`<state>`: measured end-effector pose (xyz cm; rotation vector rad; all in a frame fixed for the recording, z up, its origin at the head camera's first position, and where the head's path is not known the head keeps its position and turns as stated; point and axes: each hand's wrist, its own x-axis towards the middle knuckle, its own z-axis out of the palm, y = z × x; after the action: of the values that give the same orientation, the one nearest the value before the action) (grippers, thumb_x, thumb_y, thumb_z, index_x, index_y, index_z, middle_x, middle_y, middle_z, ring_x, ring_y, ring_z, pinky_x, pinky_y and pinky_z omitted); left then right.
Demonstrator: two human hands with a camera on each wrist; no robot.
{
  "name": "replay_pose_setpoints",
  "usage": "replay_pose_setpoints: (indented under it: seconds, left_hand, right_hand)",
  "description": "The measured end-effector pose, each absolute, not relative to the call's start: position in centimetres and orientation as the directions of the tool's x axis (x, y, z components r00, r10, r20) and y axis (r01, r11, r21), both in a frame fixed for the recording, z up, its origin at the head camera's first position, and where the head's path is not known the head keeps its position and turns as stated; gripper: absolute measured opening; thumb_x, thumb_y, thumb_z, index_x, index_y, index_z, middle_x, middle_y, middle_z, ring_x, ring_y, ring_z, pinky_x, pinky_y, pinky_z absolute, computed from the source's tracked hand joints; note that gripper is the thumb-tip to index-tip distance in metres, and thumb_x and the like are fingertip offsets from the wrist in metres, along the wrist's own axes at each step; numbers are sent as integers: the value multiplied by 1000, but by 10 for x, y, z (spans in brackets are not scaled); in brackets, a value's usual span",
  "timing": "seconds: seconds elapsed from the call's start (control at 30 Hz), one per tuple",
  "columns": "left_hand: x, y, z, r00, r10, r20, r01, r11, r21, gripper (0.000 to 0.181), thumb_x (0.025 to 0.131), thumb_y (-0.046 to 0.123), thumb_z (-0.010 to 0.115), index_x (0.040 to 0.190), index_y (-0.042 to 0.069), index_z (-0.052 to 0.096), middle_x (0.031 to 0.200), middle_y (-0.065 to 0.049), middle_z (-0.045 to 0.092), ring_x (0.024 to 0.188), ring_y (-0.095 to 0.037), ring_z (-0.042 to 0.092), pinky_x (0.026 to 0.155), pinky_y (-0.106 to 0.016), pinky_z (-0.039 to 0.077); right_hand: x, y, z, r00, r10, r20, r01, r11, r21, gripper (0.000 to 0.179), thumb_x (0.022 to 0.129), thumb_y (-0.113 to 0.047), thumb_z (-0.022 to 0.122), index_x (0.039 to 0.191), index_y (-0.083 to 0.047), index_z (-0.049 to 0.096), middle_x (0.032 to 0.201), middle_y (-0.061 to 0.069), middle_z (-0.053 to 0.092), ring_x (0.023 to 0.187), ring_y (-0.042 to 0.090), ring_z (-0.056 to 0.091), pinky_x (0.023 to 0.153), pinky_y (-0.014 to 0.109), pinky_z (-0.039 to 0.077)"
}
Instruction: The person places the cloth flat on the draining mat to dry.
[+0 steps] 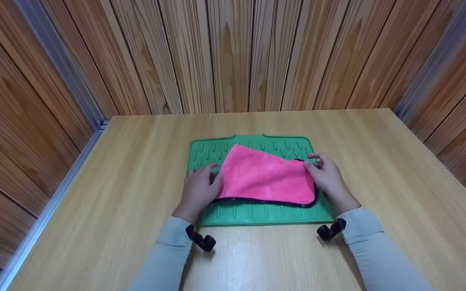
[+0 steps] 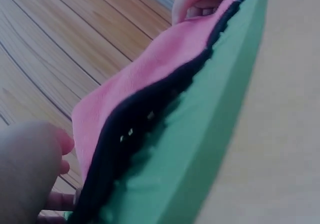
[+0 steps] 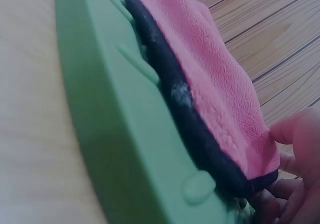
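Observation:
A pink cloth [image 1: 265,176] with dark edging lies folded over the green ribbed mat [image 1: 253,216], its top corner pointing away. My left hand [image 1: 200,190] pinches the cloth's left edge, thumb on the pink side. In the left wrist view, fingers of the left hand [image 2: 30,169] reach under the dark border. At the opposite end, my right hand [image 1: 330,176] holds the right edge between thumb and fingers. The right wrist view shows the right hand [image 3: 302,154] with some fingertips beneath the cloth's corner. Part of the cloth's underside is hidden.
The mat rests on a light wooden table [image 1: 136,182]. Wood-panelled walls [image 1: 233,56] stand behind and on both sides, with metal strips [image 1: 61,60] at the corners. Each wrist carries a small black camera mount [image 1: 204,241].

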<state>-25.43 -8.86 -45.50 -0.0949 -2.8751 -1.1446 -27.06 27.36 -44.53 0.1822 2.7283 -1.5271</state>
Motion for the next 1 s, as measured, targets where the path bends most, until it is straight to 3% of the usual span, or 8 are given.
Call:
replay_pose_setpoints:
  seconds: [0.43,0.73,0.9,1.0]
  left_hand:
    - [-269,-66,-455,-999,0,36,26,702,712,50,111,33,67,157,13,66,155,-16,69,151,-42,47,128,-63,42]
    - [-269,-63,-457,-996,-7,87,57,698,714,23,114,26,64,132,15,74,119,-15,80,144,-45,51,126,-62,39]
    - [-266,-66,-452,-998,-8,61,40,672,739,19,116,28,59,131,19,67,103,-18,76,145,-47,49,120,-63,42]
    - [-267,-69,-449,-1000,-3,18,12,668,744,16,117,29,57,130,21,62,92,-16,68,142,-47,50,114,-62,43]
  right_hand:
    - [-272,264,-447,-997,73,7,28,464,-885,43,117,-26,58,153,-3,58,93,-2,64,87,14,55,76,26,46]
    - [-271,261,-451,-997,63,44,-10,455,-890,38,118,-26,57,148,-3,63,104,3,65,94,15,54,82,25,45]
    - [-270,262,-450,-995,83,63,-21,431,-902,36,117,-22,58,146,-1,64,104,2,68,95,14,55,82,22,46]
    - [-270,264,-449,-992,92,83,-37,415,-909,35,117,-19,59,145,1,63,115,9,74,97,9,58,85,18,47]
